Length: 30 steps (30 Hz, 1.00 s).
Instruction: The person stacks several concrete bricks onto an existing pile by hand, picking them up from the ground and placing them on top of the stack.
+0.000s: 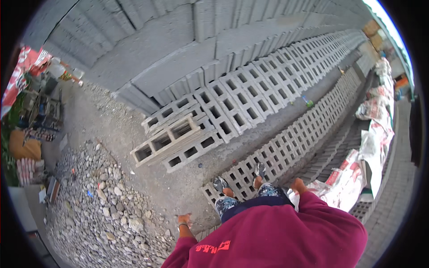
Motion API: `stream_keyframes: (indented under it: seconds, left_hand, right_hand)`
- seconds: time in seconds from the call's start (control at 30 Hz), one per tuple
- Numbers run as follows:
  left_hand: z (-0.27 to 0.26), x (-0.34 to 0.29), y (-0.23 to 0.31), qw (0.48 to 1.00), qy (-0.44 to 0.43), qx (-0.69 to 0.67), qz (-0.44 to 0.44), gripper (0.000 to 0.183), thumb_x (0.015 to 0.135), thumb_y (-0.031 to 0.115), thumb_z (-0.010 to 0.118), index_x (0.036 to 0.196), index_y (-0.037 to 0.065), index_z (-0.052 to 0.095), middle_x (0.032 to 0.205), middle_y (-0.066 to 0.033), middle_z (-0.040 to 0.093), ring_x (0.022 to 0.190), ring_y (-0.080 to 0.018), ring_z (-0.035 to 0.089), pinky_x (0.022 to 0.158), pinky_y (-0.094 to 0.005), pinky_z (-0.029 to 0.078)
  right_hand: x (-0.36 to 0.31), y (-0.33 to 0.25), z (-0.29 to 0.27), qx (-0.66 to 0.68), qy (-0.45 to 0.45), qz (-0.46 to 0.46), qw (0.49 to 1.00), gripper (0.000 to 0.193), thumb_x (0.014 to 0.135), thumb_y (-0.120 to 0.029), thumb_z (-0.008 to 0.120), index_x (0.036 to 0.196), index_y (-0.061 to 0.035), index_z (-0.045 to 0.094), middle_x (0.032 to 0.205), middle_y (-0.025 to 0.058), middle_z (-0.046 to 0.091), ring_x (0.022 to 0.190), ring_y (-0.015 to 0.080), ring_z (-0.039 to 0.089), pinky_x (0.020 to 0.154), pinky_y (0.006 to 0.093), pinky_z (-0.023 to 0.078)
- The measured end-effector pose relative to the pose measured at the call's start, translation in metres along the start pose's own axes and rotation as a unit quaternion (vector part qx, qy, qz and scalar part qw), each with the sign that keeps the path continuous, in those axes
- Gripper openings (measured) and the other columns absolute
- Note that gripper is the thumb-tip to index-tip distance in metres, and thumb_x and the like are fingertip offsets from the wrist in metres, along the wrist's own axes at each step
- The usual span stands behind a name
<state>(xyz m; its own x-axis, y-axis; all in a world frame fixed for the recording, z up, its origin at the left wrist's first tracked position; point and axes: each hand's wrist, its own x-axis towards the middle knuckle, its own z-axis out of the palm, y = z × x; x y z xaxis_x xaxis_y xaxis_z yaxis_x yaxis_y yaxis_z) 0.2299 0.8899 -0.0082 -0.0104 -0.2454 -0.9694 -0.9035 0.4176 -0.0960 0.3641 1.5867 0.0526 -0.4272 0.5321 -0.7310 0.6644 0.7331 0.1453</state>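
My left hand (184,219) hangs out to the left, with a band at its wrist. Its fingers look loosely apart and nothing shows in them; bare ground and a stone pile are nearest. My right hand (299,185) is held low on the right, beside white and red plastic sacks (342,176). Its fingers are too small to read, and contact with the sacks is unclear. Both my feet, in sandals, stand on a low row of grey hollow blocks (286,144). Ahead lies a wider row of hollow blocks (252,91), with a lighter block (164,142) at its near end.
A tall stack of grey blocks (172,62) rises behind the wider row. Grey stones (107,210) are heaped at the left. A strip of concrete ground (250,142) runs between the two rows. Assorted materials and a tan sack (27,145) stand at the far left.
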Motion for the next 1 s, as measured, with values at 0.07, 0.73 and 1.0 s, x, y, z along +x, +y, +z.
stream_keyframes:
  seconds: [0.07, 0.73, 1.0]
  left_hand:
    - [0.026, -0.024, -0.044, 0.977, 0.057, -0.207, -0.009, 0.044, 0.092, 0.036, 0.061, 0.125, 0.007, 0.06, 0.104, -0.0191, 0.068, 0.072, -0.0337, 0.068, 0.058, -0.048, 0.055]
    - [0.39, -0.238, 0.456, 0.899, -0.033, 0.095, 0.426, 0.041, 0.095, 0.034, 0.061, 0.121, 0.004, 0.059, 0.101, -0.0096, 0.071, 0.08, -0.0192, 0.069, 0.061, -0.0317, 0.052]
    - [0.521, -0.251, 0.507, 0.914, -0.04, 0.244, 0.32, 0.034, 0.096, 0.031, 0.061, 0.113, 0.002, 0.062, 0.089, -0.0094, 0.069, 0.063, -0.0147, 0.064, 0.046, -0.0261, 0.046]
  right_hand:
    - [-0.016, 0.022, 0.01, 0.152, -0.054, 0.179, 0.971, 0.04, 0.077, -0.019, 0.063, 0.107, 0.0062, 0.067, 0.11, 0.0276, 0.068, 0.107, 0.0366, 0.067, 0.093, 0.0431, 0.052]
    - [0.024, 0.2, -0.083, 0.721, 0.141, 0.12, 0.667, 0.022, 0.081, -0.017, 0.07, 0.088, 0.0034, 0.072, 0.072, 0.0113, 0.069, 0.066, 0.0173, 0.067, 0.063, 0.0316, 0.055]
    - [0.056, 0.279, -0.188, 0.794, 0.154, 0.141, 0.572, 0.033, 0.087, -0.021, 0.07, 0.1, 0.0094, 0.066, 0.084, 0.012, 0.069, 0.072, 0.0179, 0.067, 0.067, 0.0301, 0.055]
